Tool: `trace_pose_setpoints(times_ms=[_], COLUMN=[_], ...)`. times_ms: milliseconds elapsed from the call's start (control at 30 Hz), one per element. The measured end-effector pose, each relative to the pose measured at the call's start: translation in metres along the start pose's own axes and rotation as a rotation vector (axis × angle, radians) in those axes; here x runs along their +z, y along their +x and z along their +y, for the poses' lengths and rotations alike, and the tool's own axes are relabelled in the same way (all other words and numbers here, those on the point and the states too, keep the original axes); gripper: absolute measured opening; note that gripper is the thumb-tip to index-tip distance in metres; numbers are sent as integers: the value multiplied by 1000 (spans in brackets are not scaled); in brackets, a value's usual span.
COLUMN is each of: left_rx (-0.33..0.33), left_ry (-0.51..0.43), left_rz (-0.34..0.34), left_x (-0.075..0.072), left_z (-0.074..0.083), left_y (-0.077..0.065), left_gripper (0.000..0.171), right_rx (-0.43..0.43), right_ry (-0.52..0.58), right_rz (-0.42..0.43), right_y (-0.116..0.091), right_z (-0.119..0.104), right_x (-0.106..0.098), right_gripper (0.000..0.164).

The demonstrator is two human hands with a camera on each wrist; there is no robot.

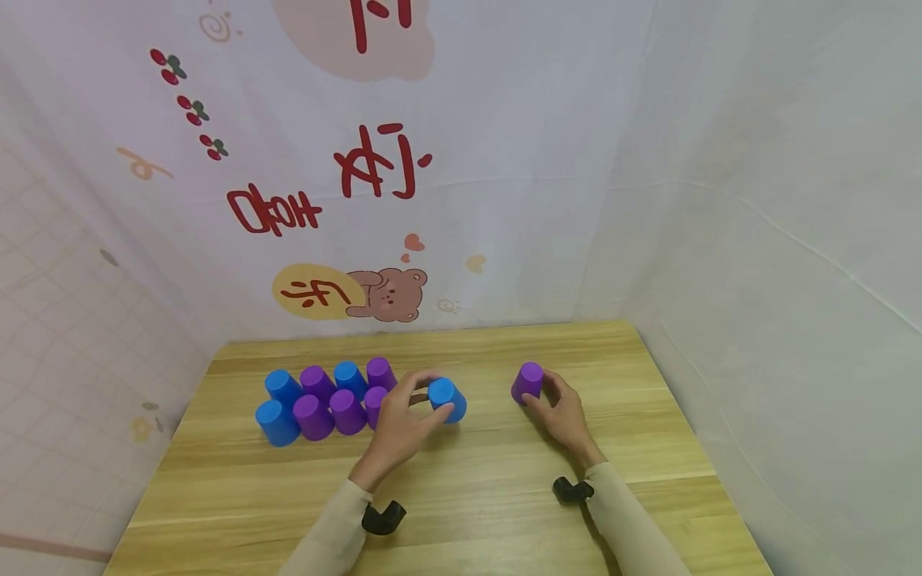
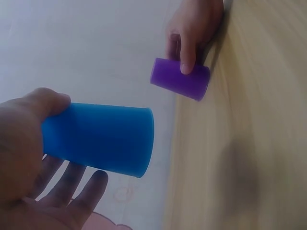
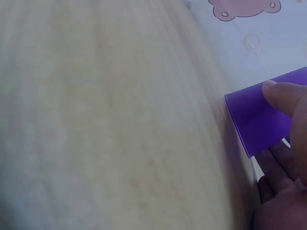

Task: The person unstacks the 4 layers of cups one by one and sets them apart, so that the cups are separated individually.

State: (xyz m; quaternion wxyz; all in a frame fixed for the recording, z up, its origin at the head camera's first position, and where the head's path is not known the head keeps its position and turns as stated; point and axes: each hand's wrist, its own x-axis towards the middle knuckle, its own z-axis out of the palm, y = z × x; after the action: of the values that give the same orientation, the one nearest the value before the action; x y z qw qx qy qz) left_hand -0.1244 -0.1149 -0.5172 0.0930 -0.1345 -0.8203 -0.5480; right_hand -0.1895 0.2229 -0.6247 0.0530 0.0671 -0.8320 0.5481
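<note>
My left hand (image 1: 400,424) grips an upside-down blue cup (image 1: 448,402) between thumb and fingers, right of a group of cups. In the left wrist view this blue cup (image 2: 103,138) hangs above the table, wide rim toward the wood, and a dark shadow falls below. Farther right, my right hand (image 1: 567,418) holds a purple cup (image 1: 528,382), also upside down. Its thumb lies along the near side, and in the right wrist view the rim of the purple cup (image 3: 261,112) is close over the tabletop.
Two rows of upside-down cups stand at the left of the wooden table (image 1: 475,512): blue ones such as the front-left cup (image 1: 277,424), and purple ones such as its neighbour (image 1: 314,418). A printed white cloth (image 1: 504,240) rises behind the table and along both sides.
</note>
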Motion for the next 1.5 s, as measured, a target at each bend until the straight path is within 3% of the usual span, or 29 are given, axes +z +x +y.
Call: trace_pose_setpoints(times_ms=[367, 600, 800, 1167, 1500], left_rx=[11, 80, 8, -127, -308], left_ry=[15, 31, 6, 14, 146], left_rz=[73, 120, 143, 264, 368], left_x=[-30, -56, -82, -124, -152], left_z=[-18, -26, -25, -30, -38], left_y=[-30, -45, -59, -83, -105], left_gripper=[51, 51, 51, 51, 57], right_rx=[-21, -18, -23, -5, -7], right_ry=[-5, -12, 0, 14, -7], right_rz=[2, 1, 2, -6, 3], right_y=[2, 3, 1, 1, -2], right_z=[1, 0, -2, 0, -1], right_x=[0, 1, 1, 0, -1], right_gripper=[63, 64, 63, 65, 65])
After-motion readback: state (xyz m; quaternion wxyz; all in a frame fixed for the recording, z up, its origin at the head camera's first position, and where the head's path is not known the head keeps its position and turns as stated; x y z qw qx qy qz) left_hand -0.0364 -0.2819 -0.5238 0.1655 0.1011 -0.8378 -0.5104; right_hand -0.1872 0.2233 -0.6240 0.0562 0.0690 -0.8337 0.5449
